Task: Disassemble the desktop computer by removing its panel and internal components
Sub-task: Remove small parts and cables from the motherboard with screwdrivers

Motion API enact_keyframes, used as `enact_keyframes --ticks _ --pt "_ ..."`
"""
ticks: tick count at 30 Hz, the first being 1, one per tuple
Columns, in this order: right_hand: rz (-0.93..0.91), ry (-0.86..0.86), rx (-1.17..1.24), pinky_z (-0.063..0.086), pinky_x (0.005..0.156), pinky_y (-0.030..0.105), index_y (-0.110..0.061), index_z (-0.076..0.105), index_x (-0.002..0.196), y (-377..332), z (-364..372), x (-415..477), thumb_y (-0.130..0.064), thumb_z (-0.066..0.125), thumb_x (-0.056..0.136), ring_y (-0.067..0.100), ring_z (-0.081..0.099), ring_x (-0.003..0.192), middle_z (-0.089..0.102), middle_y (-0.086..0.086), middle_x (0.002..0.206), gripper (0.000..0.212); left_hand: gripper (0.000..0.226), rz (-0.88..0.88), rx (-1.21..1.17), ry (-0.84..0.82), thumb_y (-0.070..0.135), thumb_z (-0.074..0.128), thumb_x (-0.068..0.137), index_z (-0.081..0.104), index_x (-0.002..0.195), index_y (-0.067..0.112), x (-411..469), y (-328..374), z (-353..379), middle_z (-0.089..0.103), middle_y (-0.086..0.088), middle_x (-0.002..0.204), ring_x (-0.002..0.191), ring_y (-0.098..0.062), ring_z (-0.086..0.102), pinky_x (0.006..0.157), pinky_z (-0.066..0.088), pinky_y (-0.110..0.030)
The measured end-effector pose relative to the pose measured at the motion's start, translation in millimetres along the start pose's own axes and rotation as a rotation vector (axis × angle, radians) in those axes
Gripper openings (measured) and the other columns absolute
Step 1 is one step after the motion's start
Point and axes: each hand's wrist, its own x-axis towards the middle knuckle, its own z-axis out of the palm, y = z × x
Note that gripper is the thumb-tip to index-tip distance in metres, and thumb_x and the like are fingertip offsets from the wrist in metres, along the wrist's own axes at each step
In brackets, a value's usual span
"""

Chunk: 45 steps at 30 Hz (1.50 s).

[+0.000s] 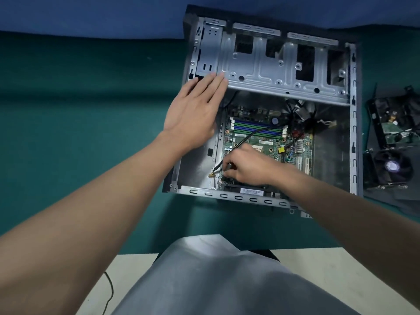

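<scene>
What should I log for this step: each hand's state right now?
Left hand: open, fingers flat on the drive cage.
Right hand: closed, pinching the black cable over the motherboard.

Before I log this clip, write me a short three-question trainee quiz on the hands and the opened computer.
1. True or false: the left hand lies flat, fingers straight, on the grey metal drive cage.
2. Which hand pinches a small dark part over the green motherboard? A left hand; B right hand; C neither.
3. Fill in: the black cooling fan lies outside the grey metal computer case, on its ___ side.
Key: 1 true; 2 B; 3 right.
</scene>
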Motion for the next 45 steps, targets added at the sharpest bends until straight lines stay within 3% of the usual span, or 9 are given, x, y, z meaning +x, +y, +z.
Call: enact_keyframes --ticks 8,12,14,18,26,29,33,37,45 --pt "-0.008 0.006 -0.021 0.04 0.068 0.029 -0.015 0.072 0.091 -2.4 0.9 -1.0 -0.026 0.064 0.089 0.015 0.048 0.086 0.064 0.001 0.08 0.013 0.084 -0.002 0.049 -0.012 0.027 0.056 0.086 0.01 0.154 0.009 -1.0 1.3 -0.4 0.014 -0.004 0.161 0.149 -0.018 0.008 0.119 0.005 -0.036" --pt "-0.097 -0.075 -0.168 0.052 0.06 0.039 -0.005 0.066 0.073 -11.2 -3.3 -2.7 -0.013 0.058 0.089 0.02 0.057 0.064 0.06 0.004 0.067 0.019 0.081 -0.006 0.031 -0.016 0.027 0.054 0.087 0.012 0.154 0.01 -1.0 0.8 -1.9 0.015 -0.003 0.161 0.148 -0.017 0.009 0.119 0.005 -0.035" --pt "-0.156 -0.105 -0.226 0.048 0.053 0.038 -0.003 0.059 0.064 -16.5 -7.6 -3.6 -0.006 0.054 0.087 0.021 0.052 0.055 0.052 0.005 0.057 0.024 0.079 -0.007 0.02 -0.009 0.026 0.053 0.087 0.014 0.154 0.01 -0.7 0.2 -2.5 0.017 -0.003 0.161 0.148 -0.018 0.011 0.118 0.006 -0.035" --pt "-0.198 -0.185 -0.271 0.027 0.038 0.021 0.001 0.055 0.061 -20.3 -20.1 -5.2 -0.001 0.041 0.092 0.012 0.036 0.046 0.038 0.001 0.052 0.034 0.078 -0.008 0.015 -0.005 0.026 0.053 0.087 0.016 0.153 0.009 -0.6 0.4 -3.4 0.02 -0.004 0.16 0.148 -0.018 0.012 0.118 0.006 -0.036" --pt "-0.356 -0.273 -0.511 0.047 0.058 0.035 -0.012 0.048 0.067 -37.2 -26.7 2.4 -0.007 0.037 0.099 0.021 0.049 0.061 0.037 0.002 0.056 0.034 0.079 -0.012 0.017 -0.004 0.026 0.054 0.087 0.016 0.153 0.01 -0.8 0.4 -4.4 0.02 -0.003 0.16 0.148 -0.018 0.012 0.118 0.006 -0.036" --pt "-0.319 -0.297 -0.564 0.04 0.05 0.035 -0.009 0.047 0.069 -31.7 -26.5 6.5 -0.013 0.04 0.098 0.024 0.05 0.062 0.037 0.004 0.057 0.029 0.078 -0.014 0.013 -0.005 0.026 0.054 0.087 0.016 0.153 0.01 -0.8 0.4 -5.4 0.02 -0.003 0.16 0.148 -0.018 0.012 0.118 0.006 -0.035" --pt "-0.239 -0.235 -0.6 0.037 0.059 0.033 -0.011 0.048 0.086 -29.3 -17.0 5.5 -0.037 0.029 0.104 0.017 0.033 0.052 0.029 -0.002 0.059 0.037 0.078 -0.012 0.002 -0.005 0.025 0.054 0.087 0.017 0.153 0.01 -1.3 1.1 -6.2 0.021 -0.003 0.16 0.148 -0.017 0.012 0.117 0.006 -0.035" --pt "-0.133 -0.224 -0.605 0.037 0.062 0.033 -0.012 0.035 0.065 -33.0 -12.9 5.5 -0.014 0.035 0.1 0.015 0.033 0.054 0.028 -0.002 0.061 0.035 0.077 -0.011 -0.011 -0.002 0.024 0.054 0.086 0.019 0.153 0.01 -0.6 1.1 -7.6 0.023 -0.004 0.159 0.148 -0.018 0.014 0.117 0.007 -0.036" --pt "-0.15 -0.265 -0.516 0.032 0.057 0.033 -0.011 0.027 0.056 -38.0 -18.7 6.6 -0.013 0.035 0.097 0.018 0.029 0.053 0.03 0.006 0.058 0.041 0.075 -0.012 -0.022 0.002 0.023 0.054 0.086 0.021 0.152 0.009 -0.6 1.2 -8.0 0.025 -0.003 0.158 0.147 -0.018 0.015 0.117 0.01 -0.036"
